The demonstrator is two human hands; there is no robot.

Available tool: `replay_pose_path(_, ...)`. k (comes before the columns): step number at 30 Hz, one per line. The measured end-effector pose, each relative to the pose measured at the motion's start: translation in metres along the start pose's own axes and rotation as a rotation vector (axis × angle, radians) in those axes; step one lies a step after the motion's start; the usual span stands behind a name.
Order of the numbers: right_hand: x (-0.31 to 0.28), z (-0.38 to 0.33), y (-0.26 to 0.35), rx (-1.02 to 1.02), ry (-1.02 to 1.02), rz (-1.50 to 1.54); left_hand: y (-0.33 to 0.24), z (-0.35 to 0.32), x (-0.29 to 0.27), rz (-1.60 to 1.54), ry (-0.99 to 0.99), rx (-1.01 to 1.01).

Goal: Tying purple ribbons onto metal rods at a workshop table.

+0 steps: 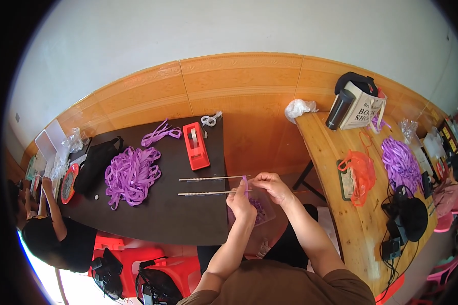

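Two thin rods (208,193) lie roughly parallel on the dark table, their right ends reaching past its edge. A short piece of purple ribbon (245,180) crosses the rods near these ends. My left hand (241,202) is closed, thumb and fingers pinching the ribbon by the nearer rod. Just to its right, my right hand (274,188) has its fingertips pressed together close to the ribbon; what lies between them is too small to make out. Below my hands, partly hidden, a clear plastic tub (262,211) holds purple pieces.
On the dark table (183,223) are a heap of purple ribbon (132,177), a red tape dispenser (196,146), scissors (211,119) and a black bag (96,163). A wooden table (336,152) at right bears an orange plastic bag (360,175) and cables. Another person (56,239) sits at far left.
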State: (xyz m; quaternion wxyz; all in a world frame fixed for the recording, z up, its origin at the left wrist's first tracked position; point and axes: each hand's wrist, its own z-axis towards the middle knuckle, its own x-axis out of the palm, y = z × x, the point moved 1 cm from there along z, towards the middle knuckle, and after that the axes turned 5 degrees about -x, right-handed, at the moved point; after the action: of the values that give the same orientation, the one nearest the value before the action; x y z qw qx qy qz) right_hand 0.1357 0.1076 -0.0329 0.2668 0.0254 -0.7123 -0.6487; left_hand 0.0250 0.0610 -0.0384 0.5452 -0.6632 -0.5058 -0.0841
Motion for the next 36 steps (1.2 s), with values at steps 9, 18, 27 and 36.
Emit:
replay_pose_path(9, -0.004, 0.010, -0.025, 0.066, 0.179, 0.106, -0.002, -0.011, -0.011, 0.014, 0.038, -0.146)
replay_pose_path(18, 0.006, 0.038, -0.021, 0.155, 0.488, 0.286, 0.000, -0.019, -0.008, -0.156, 0.079, -0.153)
replay_pose_path(27, 0.020, 0.042, -0.010, 0.250, 0.424, 0.154, 0.009, -0.008, -0.016, -0.195, 0.149, 0.053)
replay_pose_path(36, 0.030, 0.045, 0.056, -0.088, 0.283, -0.481, 0.008, -0.010, -0.018, -0.182, 0.168, 0.065)
